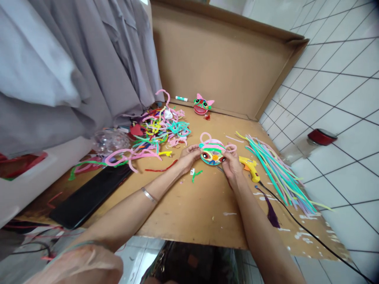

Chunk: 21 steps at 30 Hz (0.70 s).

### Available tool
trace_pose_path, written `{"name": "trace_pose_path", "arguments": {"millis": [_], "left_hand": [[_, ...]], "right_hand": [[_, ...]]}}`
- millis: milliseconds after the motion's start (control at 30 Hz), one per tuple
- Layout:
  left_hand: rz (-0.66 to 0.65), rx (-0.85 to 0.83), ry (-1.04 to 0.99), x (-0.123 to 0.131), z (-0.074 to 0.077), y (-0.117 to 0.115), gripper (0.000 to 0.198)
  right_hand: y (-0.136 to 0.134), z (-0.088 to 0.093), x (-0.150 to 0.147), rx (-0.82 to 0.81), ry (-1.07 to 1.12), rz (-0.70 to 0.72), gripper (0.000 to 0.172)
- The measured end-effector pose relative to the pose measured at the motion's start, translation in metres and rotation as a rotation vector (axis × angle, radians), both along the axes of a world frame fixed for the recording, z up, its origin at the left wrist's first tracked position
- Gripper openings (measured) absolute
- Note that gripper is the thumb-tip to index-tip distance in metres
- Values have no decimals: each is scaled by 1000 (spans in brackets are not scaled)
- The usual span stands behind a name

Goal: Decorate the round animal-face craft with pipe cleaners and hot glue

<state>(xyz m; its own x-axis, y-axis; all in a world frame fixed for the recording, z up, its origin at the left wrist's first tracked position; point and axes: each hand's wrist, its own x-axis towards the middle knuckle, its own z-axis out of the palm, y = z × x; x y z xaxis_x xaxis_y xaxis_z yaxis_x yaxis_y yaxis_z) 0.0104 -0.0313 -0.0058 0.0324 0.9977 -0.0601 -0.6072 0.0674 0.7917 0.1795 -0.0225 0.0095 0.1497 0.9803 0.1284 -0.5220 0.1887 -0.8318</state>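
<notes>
Both my hands hold a colourful pipe-cleaner mask (pixel 212 151) with pink loop ears, just above the cardboard sheet (pixel 189 209). My left hand (pixel 188 157) pinches its left edge with closed fingers. My right hand (pixel 231 165) grips its right edge near a painted eye. A yellow glue gun (pixel 250 167) lies right beside my right hand, its black cord trailing toward the lower right.
A tangled heap of pipe cleaners (pixel 160 128) lies at the left, a straight bundle (pixel 275 169) at the right. A finished mask (pixel 202 105) and a marker (pixel 181 98) sit by the cardboard back wall. A black tablet (pixel 89 197), grey hanging clothes (pixel 74 63) and a red-lidded jar (pixel 321 137) are nearby.
</notes>
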Motion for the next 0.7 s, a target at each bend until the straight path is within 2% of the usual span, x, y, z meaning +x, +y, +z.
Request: {"name": "trace_pose_path", "arguments": {"millis": [267, 500, 700], "left_hand": [[-3, -21, 10, 1, 4, -1, 30], [41, -13, -2, 3, 3, -3, 26], [60, 11, 1, 3, 5, -2, 28]], "right_hand": [[-5, 6, -2, 13, -20, 21, 41], [-9, 12, -1, 36, 26, 99, 26], [-7, 11, -4, 30, 62, 73, 34]]}}
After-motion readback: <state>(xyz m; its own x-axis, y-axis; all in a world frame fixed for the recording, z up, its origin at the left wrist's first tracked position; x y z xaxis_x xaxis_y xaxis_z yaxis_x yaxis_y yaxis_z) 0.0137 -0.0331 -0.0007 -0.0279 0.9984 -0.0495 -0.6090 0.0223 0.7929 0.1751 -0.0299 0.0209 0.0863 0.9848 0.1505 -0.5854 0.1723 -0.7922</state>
